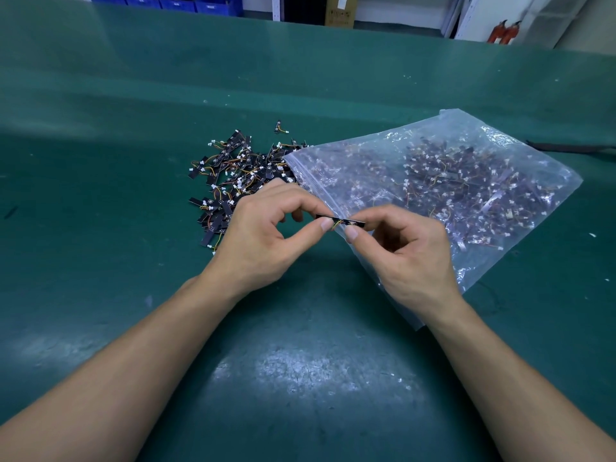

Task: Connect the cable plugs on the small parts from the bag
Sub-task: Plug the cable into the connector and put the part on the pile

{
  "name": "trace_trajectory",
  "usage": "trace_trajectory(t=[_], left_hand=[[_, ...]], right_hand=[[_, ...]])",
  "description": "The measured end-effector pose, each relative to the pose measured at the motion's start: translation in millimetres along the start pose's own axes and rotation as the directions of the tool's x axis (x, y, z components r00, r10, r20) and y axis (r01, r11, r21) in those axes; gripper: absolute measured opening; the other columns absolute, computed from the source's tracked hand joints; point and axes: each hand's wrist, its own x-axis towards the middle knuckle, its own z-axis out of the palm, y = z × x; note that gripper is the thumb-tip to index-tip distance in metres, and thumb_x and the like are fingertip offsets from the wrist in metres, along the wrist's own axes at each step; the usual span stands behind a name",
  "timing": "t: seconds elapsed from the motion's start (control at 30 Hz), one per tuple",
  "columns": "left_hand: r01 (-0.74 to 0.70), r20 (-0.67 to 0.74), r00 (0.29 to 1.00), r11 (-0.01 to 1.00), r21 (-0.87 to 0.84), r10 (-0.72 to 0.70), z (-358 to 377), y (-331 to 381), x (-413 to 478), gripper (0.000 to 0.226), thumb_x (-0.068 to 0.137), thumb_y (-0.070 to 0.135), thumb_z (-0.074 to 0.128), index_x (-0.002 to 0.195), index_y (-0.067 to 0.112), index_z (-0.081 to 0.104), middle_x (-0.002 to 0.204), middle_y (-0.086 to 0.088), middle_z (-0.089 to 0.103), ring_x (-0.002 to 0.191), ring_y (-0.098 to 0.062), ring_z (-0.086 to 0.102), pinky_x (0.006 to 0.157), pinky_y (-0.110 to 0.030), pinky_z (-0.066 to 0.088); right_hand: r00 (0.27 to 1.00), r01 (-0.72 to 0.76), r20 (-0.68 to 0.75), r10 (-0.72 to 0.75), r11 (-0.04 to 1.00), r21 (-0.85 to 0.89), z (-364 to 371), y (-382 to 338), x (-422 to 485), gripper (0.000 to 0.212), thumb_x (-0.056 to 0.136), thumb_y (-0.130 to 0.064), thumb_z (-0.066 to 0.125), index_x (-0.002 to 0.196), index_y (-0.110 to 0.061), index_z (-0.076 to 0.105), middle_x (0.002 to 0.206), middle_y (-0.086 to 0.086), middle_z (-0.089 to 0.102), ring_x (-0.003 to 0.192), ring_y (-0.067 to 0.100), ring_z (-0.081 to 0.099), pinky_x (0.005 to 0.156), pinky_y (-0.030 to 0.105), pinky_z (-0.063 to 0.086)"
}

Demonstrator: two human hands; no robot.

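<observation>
Blue bins [176, 3] and a cardboard box [340, 10] stand beyond the table [100, 228].

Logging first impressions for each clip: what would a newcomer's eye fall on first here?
Two bare hands meet mid-frame, the left hand and the right hand both pinching one small black strip with thin coloured wires. Just behind them lies a clear plastic bag stuffed with such parts. Left of its mouth, a loose pile of them sits spilled on the green table.

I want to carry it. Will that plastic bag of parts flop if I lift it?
Probably floppy: the plastic bag looks thin and crinkled. Parts may spill, since its mouth seems open beside the pile.
</observation>
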Motion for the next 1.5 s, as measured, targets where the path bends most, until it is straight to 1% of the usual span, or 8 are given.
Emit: trace_trajectory(t=[0.27,0.53,0.67,0.87,1.1,1.27,1.37,1.5], left_hand=[[0.014,0.037,0.999,1.0,-0.004,-0.013,-1.2,0.5,-1.8,0.009,0.084,0.018,0.075,0.093,0.017,0.073,0.088,0.003,0.071,0.081,-0.015,0.056,0.072,-0.024,0.041],[-0.024,0.027,0.999,1.0,0.017,0.023,0.4,-0.5,-0.6,0.002,0.086,0.013,0.074,0.085,0.013,0.072,0.084,0.008,0.068,0.079,-0.017,0.057,0.075,-0.02,0.04],[-0.035,0.009,0.999,0.999,0.019,0.035,1.5,0.0,-0.6,0.002,0.087,0.014,0.074,0.086,0.012,0.073,0.085,0.007,0.069,0.08,-0.02,0.058,0.075,-0.02,0.041],[-0.022,0.029,0.999,1.0,0.01,0.022,0.1,-0.9,-1.2,0.007,0.086,0.017,0.075,0.091,0.013,0.073,0.09,0.009,0.069,0.082,-0.015,0.056,0.074,-0.021,0.04],[-0.058,0.007,0.998,0.997,0.041,0.058,0.5,-0.4,-0.2,0.003,0.087,0.013,0.074,0.086,0.01,0.073,0.086,0.006,0.069,0.08,-0.02,0.058,0.076,-0.024,0.042],[-0.066,0.014,0.998,0.997,0.035,0.065,0.0,1.1,-0.2,0.004,0.086,0.012,0.075,0.088,0.009,0.073,0.087,0.005,0.07,0.081,-0.023,0.058,0.075,-0.027,0.043],[-0.052,0.03,0.998,0.999,0.016,0.051,-2.0,1.6,-0.9,0.009,0.083,0.013,0.077,0.092,0.01,0.074,0.091,0.006,0.07,0.083,-0.021,0.058,0.076,-0.024,0.042],[-0.049,0.025,0.999,0.999,0.013,0.048,-2.0,1.8,-0.8,0.007,0.084,0.012,0.077,0.09,0.012,0.073,0.088,0.006,0.07,0.081,-0.022,0.057,0.077,-0.024,0.041]], right_hand=[[1.0,0.031,0.008,-0.03,0.999,-0.031,-2.7,1.9,1.4,0.002,0.087,-0.017,0.076,0.088,-0.017,0.078,0.067,-0.02,0.063,0.05,0.003,0.047,0.054,0.011,0.035],[1.0,-0.003,0.02,0.004,1.0,-0.019,-1.8,2.8,-0.3,0.013,0.082,-0.021,0.078,0.093,-0.027,0.075,0.071,-0.022,0.065,0.049,0.007,0.048,0.052,0.013,0.036],[1.0,0.018,0.019,-0.017,0.999,-0.049,-2.4,3.6,0.5,0.005,0.085,-0.019,0.077,0.089,-0.022,0.077,0.067,-0.023,0.062,0.048,0.006,0.046,0.053,0.012,0.034],[0.998,0.064,0.024,-0.063,0.995,-0.075,-4.4,1.9,1.9,0.003,0.086,-0.016,0.077,0.088,-0.017,0.079,0.071,-0.018,0.066,0.053,0.005,0.051,0.056,0.012,0.037],[1.0,0.018,0.013,-0.018,0.999,-0.034,-2.7,2.6,0.0,0.014,0.083,-0.02,0.079,0.095,-0.025,0.075,0.072,-0.024,0.065,0.049,0.009,0.049,0.052,0.013,0.036],[0.998,0.055,0.01,-0.054,0.997,-0.058,-3.0,5.0,0.8,0.002,0.087,-0.016,0.077,0.088,-0.017,0.077,0.067,-0.023,0.062,0.051,0.003,0.048,0.055,0.009,0.034],[0.997,0.075,0.022,-0.074,0.995,-0.062,-3.9,5.3,1.1,0.002,0.087,-0.013,0.077,0.088,-0.012,0.079,0.071,-0.021,0.065,0.054,0.002,0.051,0.058,0.009,0.035],[0.997,0.07,0.019,-0.069,0.996,-0.059,-3.6,3.5,1.0,0.001,0.086,-0.014,0.078,0.087,-0.015,0.078,0.069,-0.023,0.064,0.052,0.003,0.05,0.057,0.009,0.035]])
